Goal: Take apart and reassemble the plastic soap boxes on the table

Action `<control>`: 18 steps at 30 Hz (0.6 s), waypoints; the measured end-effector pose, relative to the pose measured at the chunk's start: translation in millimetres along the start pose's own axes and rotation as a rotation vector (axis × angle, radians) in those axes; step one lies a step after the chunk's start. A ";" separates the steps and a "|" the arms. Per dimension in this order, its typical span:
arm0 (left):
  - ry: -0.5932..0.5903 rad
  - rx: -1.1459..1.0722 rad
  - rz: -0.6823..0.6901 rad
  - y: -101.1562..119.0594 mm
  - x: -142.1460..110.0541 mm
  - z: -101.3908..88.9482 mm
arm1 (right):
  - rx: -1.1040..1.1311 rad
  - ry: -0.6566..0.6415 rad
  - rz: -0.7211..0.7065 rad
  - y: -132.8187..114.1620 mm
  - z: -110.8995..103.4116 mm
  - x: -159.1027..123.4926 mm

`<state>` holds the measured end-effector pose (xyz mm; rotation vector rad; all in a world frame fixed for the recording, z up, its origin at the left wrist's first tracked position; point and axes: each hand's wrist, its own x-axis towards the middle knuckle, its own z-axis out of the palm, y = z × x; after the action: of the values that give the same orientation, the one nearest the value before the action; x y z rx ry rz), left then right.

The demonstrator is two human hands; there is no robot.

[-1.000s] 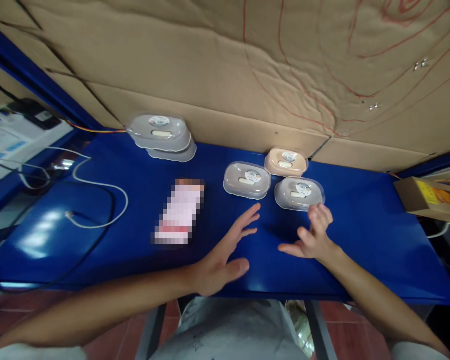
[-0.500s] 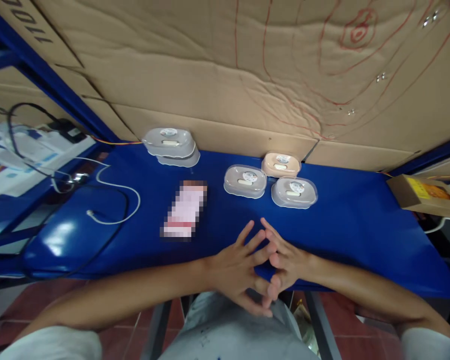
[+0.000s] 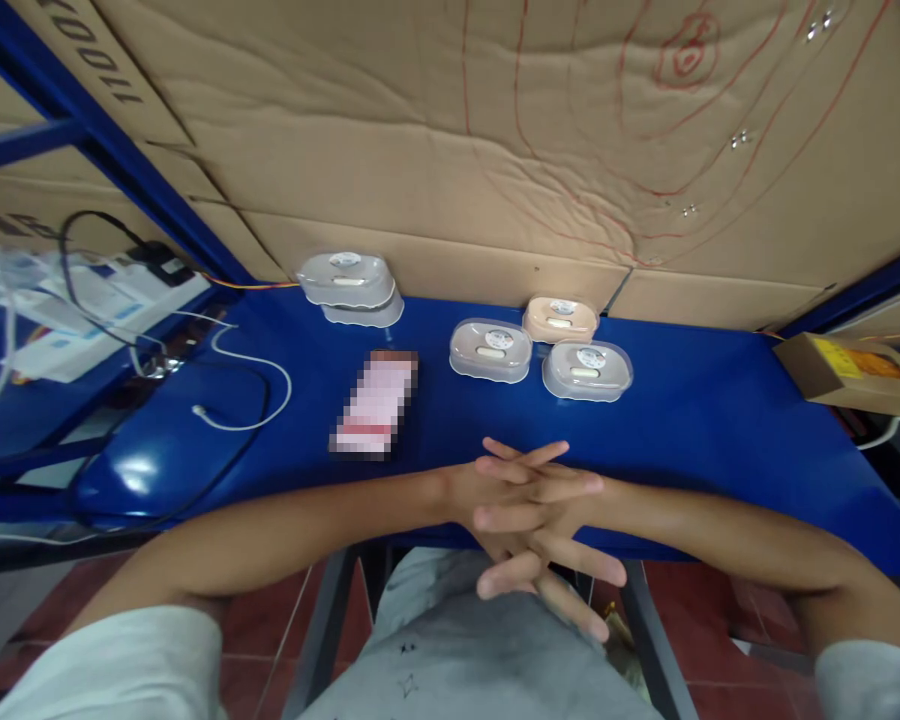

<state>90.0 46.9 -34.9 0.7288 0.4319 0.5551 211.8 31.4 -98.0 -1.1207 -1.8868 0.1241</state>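
My left hand point(image 3: 471, 497) and my right hand point(image 3: 572, 513) meet at the front edge of the blue table point(image 3: 690, 420). Their fingers are laced through each other, stretched out and spread, with nothing held. Beyond them sit two grey oval boxes with clear lids, the left box point(image 3: 490, 351) and the right box point(image 3: 587, 371). A peach box point(image 3: 560, 319) of the same shape stands just behind these. Left of my hands lies a flat phone-shaped thing point(image 3: 375, 405), pixelated over its surface.
Two more grey boxes point(image 3: 347, 279) are stacked at the back left. A white cable point(image 3: 289, 385) curls over the table's left part. Cardboard panels point(image 3: 345, 150) rise behind. An open cardboard box point(image 3: 844, 375) stands at the right, and white packages point(image 3: 120, 320) lie at the far left.
My hands have slid together: fingertips that were only meeting are now laced deep between each other. The view has shifted slightly; the boxes and the phone-shaped thing stay in place.
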 end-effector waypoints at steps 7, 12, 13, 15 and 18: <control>0.085 -0.230 0.665 -8.4 -17.3 22.8 | -1.108 1.817 0.668 -68.6 67.6 125.6; 0.417 0.203 0.542 7.3 -29.9 22.6 | -1.319 1.845 0.882 -93.8 36.3 159.9; 0.417 0.240 0.521 9.6 -30.8 23.2 | -1.280 1.868 0.894 -98.5 30.6 160.4; 0.420 0.366 0.469 17.9 -29.2 25.1 | -1.131 1.808 0.904 -105.0 23.2 160.5; 0.387 0.577 0.484 43.8 -18.8 25.8 | -0.852 1.507 0.918 -103.5 20.0 163.4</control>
<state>75.6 49.4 17.3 1.3029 0.8005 1.0566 101.3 98.8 47.2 -1.7615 0.0534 -0.8525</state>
